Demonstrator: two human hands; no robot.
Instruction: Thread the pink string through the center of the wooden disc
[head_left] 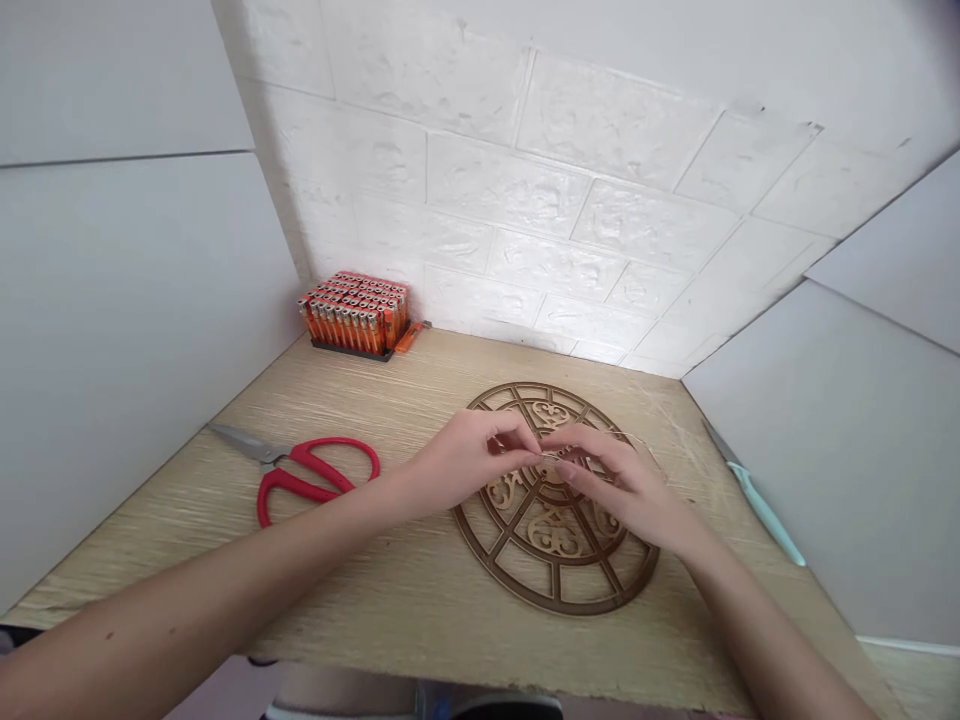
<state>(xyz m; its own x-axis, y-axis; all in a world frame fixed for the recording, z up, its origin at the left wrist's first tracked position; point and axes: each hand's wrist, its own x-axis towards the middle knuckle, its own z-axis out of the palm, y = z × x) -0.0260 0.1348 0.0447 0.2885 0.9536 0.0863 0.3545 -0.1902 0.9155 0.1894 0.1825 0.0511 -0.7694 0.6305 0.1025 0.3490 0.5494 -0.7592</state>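
Observation:
Above a round brown openwork disc [555, 595], my left hand [469, 450] pinches a thin pale thread-like strand [551, 456] between thumb and index finger. My right hand [615, 480] meets it from the other side, its thumb and forefinger closed at the same strand. Fine pale strands also trail off to the right of that hand. The disc lies flat, with spokes, rings and lighter scroll-shaped cutouts; both hands hide its middle. Whether the strand is thread or wire is too small to tell.
Red-handled scissors [315, 470] lie partly spread on the left, beside my left forearm. A knife with a light green handle [765, 512] rests along the right panel. At the back left stands a block of orange lighters [352, 315], with one orange lighter [410, 337] beside it.

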